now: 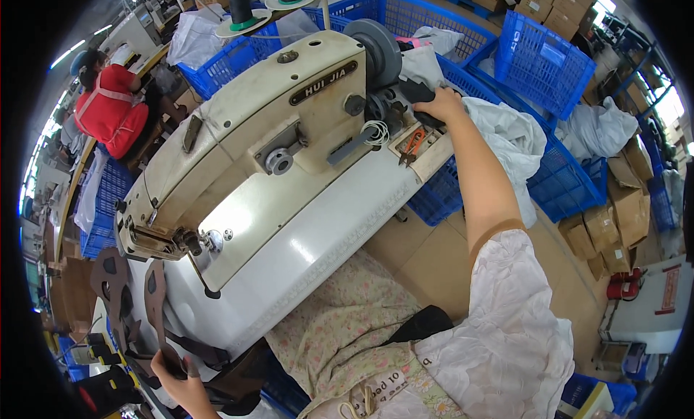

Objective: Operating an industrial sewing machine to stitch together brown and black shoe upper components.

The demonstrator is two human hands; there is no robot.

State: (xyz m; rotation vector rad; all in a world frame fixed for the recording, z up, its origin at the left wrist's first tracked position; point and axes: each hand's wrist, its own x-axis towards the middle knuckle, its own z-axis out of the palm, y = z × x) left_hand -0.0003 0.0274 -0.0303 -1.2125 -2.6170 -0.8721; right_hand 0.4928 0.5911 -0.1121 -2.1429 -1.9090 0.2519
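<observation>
A large cream sewing machine [238, 144] stands on a white table [289, 256] in front of me. At the lower left, my left hand [181, 383] is closed on a dark brown strap-like piece [155, 292] with cut-out holes, whose upper end rests on the table near the needle. Similar brown pieces [112, 281] hang beside it at the table's left end. My right hand [446, 107] reaches past the machine's right end, fingers curled over a flat black piece [418, 92]; its exact kind is not clear. Orange-handled snips [413, 144] lie in a small tray just below that hand.
Blue plastic crates [542, 65] with white bags surround the machine's back and right. Thread cones [241, 10] stand behind it. Cardboard boxes [614, 231] are stacked at the right. A person in red [112, 104] sits at the far left. Dark pieces [246, 379] hang by my lap.
</observation>
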